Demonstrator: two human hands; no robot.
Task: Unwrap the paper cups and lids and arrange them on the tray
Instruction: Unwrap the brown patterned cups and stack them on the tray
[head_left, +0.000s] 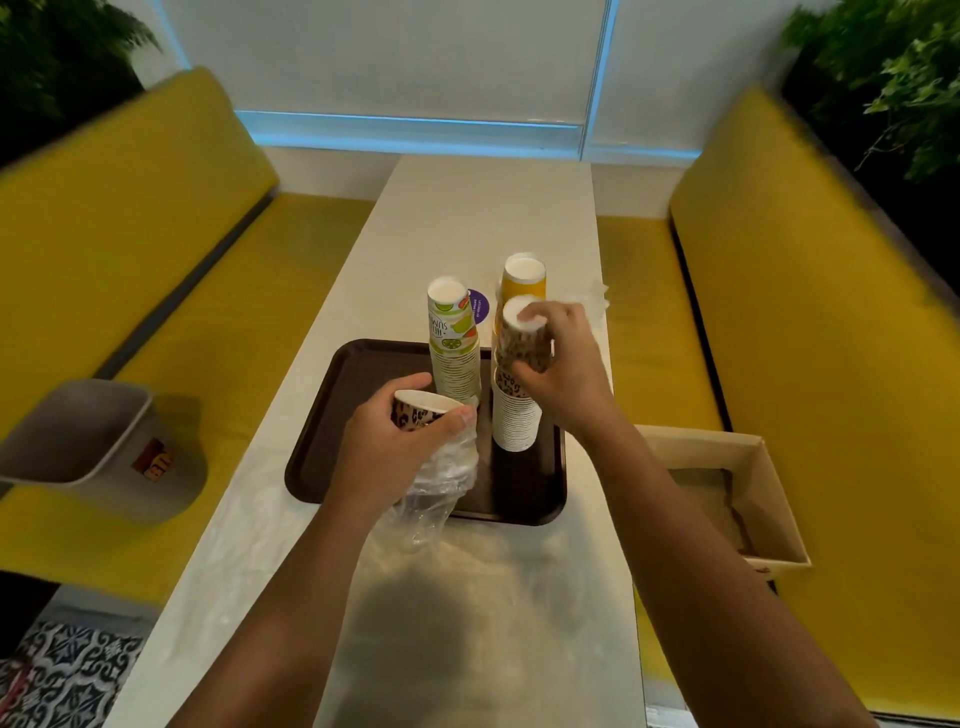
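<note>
Stacks (511, 415) occupy right half of tray (317, 441); left open.

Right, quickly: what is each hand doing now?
Left hand: grips a leopard-print cup and plastic wrap.
Right hand: grips the top of the leopard-print stack.

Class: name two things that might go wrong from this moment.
The right hand grips the top of the tall leopard-print stack; a sideways pull may topple it into the fruit-print stack beside it. The left hand holds a cup and loose plastic wrap together; the cup may slip.
</note>
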